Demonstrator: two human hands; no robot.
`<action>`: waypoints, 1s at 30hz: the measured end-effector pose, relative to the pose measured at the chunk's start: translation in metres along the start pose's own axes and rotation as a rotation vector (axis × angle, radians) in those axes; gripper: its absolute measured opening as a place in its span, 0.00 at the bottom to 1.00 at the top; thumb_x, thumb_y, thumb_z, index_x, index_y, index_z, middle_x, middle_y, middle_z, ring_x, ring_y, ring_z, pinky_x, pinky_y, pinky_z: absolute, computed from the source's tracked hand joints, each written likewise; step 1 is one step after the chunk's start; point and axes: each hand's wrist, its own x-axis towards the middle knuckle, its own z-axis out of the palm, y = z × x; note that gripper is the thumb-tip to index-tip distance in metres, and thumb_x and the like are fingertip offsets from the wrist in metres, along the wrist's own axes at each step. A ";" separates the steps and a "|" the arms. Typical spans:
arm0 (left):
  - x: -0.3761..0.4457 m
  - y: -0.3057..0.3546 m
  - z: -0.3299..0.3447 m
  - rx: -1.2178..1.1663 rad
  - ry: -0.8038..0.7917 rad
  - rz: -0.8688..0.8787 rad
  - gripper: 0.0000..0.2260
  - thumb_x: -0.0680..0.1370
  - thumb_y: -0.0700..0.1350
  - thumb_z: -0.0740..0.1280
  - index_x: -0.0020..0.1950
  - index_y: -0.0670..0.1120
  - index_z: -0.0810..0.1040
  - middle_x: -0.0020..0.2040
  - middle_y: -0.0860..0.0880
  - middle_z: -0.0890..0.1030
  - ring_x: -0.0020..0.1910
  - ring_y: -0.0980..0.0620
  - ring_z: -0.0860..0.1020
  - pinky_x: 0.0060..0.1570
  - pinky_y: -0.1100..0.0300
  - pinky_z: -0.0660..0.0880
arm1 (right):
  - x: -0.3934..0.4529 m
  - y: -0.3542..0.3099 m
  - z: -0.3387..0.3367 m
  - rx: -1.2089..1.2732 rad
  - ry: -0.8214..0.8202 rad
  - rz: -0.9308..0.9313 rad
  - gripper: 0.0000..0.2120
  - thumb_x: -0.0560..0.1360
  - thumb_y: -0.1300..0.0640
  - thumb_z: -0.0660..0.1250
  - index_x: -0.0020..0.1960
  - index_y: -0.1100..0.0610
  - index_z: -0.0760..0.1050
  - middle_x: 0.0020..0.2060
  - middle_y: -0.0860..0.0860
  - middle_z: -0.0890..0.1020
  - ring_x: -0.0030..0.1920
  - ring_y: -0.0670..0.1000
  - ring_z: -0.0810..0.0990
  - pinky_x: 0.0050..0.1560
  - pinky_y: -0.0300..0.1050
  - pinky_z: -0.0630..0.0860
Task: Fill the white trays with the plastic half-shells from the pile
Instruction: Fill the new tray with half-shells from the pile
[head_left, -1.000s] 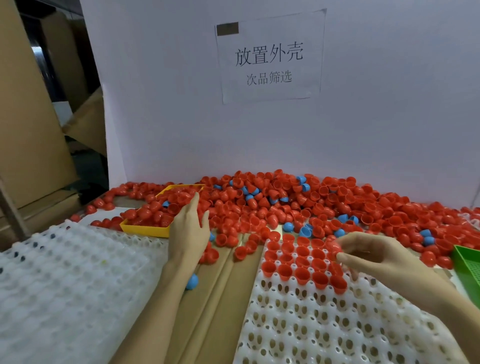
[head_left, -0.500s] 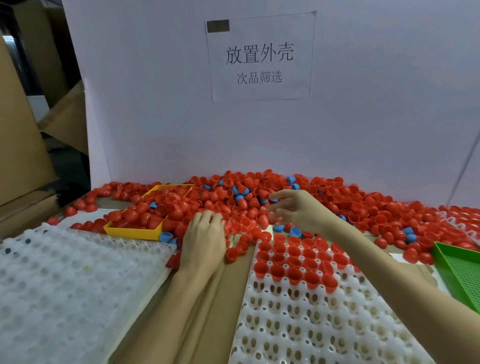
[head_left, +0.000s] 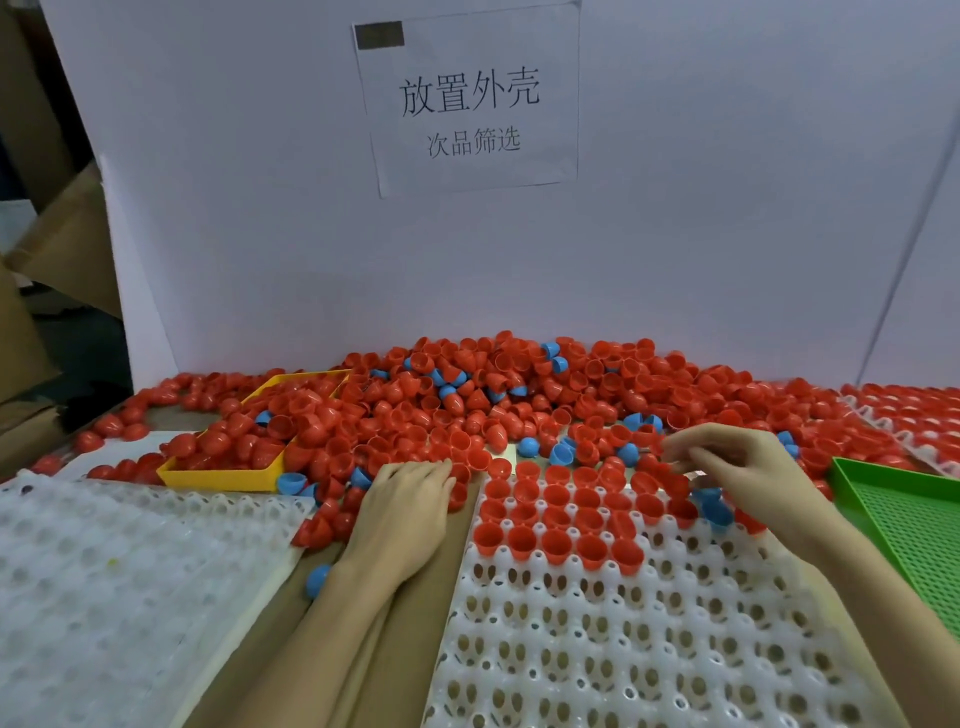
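A big pile of red half-shells (head_left: 519, 405), with a few blue ones mixed in, lies along the white backboard. In front of it sits a white tray (head_left: 623, 649); its far three rows hold red shells (head_left: 556, 519) with the open side up. My left hand (head_left: 405, 509) lies palm down left of that tray, fingertips touching shells at the pile's edge. Above the tray's far right corner is my right hand (head_left: 737, 467), fingers curled and fingertips close together; whether they pinch a shell is unclear. A second white tray (head_left: 104, 597) is at the left.
A yellow tray (head_left: 218, 475) heaped with red shells stands at the left of the pile. A green mesh tray (head_left: 909, 525) is at the right edge, with another shell-filled white tray (head_left: 914, 415) behind it. A blue shell (head_left: 317, 579) lies by my left forearm. Cardboard (head_left: 62, 249) leans at far left.
My right hand has come back from the middle of the pile to the tray's far right corner. My left hand has flattened out at the pile's edge.
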 end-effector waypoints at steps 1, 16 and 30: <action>0.000 0.002 -0.002 0.001 0.000 0.000 0.19 0.87 0.49 0.55 0.75 0.48 0.74 0.70 0.52 0.79 0.70 0.54 0.75 0.72 0.56 0.63 | -0.005 0.004 -0.002 0.056 0.028 0.009 0.15 0.84 0.68 0.63 0.54 0.55 0.86 0.48 0.47 0.89 0.49 0.47 0.87 0.49 0.38 0.84; 0.118 0.049 0.009 -0.237 -0.121 0.033 0.09 0.83 0.43 0.65 0.62 0.44 0.81 0.59 0.48 0.81 0.59 0.47 0.79 0.59 0.49 0.77 | -0.005 0.008 -0.011 0.278 0.208 -0.059 0.16 0.82 0.71 0.62 0.53 0.57 0.86 0.42 0.51 0.87 0.42 0.47 0.85 0.41 0.37 0.81; 0.167 0.084 0.031 0.111 -0.629 0.303 0.26 0.79 0.31 0.62 0.74 0.50 0.71 0.68 0.45 0.73 0.66 0.45 0.70 0.63 0.50 0.74 | -0.006 0.013 -0.005 0.240 0.157 -0.074 0.17 0.82 0.71 0.62 0.51 0.54 0.86 0.42 0.51 0.87 0.43 0.48 0.86 0.44 0.35 0.80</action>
